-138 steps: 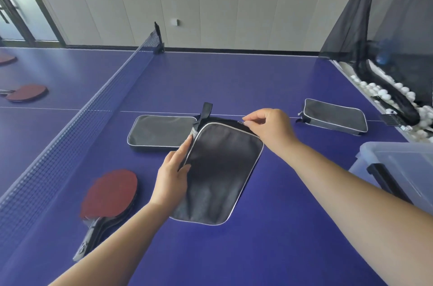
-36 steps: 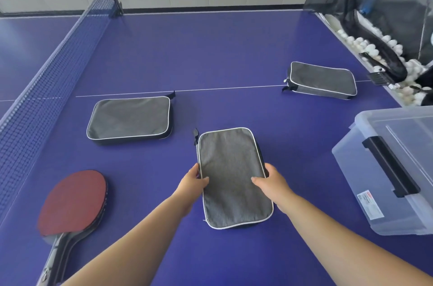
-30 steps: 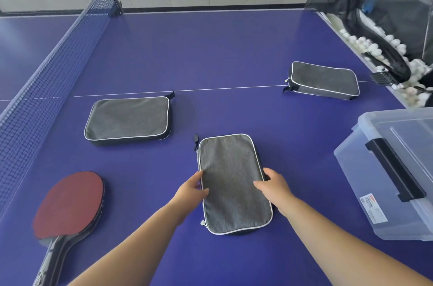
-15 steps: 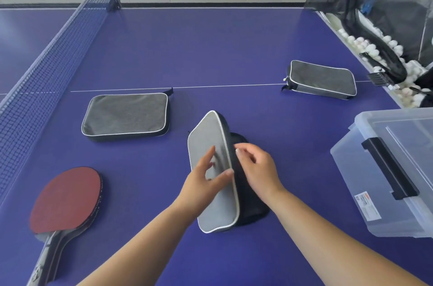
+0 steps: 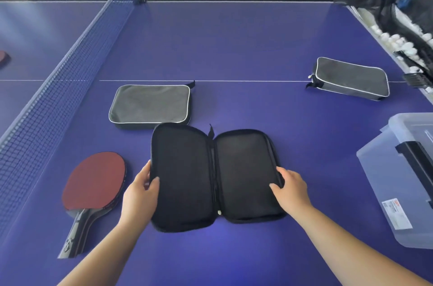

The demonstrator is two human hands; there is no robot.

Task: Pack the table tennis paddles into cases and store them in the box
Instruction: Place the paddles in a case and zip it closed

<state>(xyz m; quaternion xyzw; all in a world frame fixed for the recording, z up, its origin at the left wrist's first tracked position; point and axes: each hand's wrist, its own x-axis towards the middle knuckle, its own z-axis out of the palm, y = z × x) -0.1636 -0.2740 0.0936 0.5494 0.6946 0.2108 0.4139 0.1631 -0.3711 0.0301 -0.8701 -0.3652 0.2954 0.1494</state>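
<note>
- A blue table (image 5: 234,39) fills the view, with the net (image 5: 70,70) down the left side and pale wall panels behind.
- The open case (image 5: 213,178) is laid flat near the front edge, black lining up, both halves spread like a book.
- Its left rim is pinched by the left hand (image 5: 140,192), thumb on the inside; the right rim is gripped by the right hand (image 5: 290,189), fingers curled over the edge.
- The paddles (image 5: 93,187) are stacked just left of the case, red rubber up, not touched yet. Looks like two, going by the handles.
- The box (image 5: 405,182) is parked at the right with its lid on, so that'll have to be dealt with before anything gets stored.
- Risk: once a hand is let go, a half could probably flop shut and the blade gets jammed on the zipper.
- Two closed cases (image 5: 150,104) are lying further back; whether they're filled can't be told, so one could be boxed empty.
</note>
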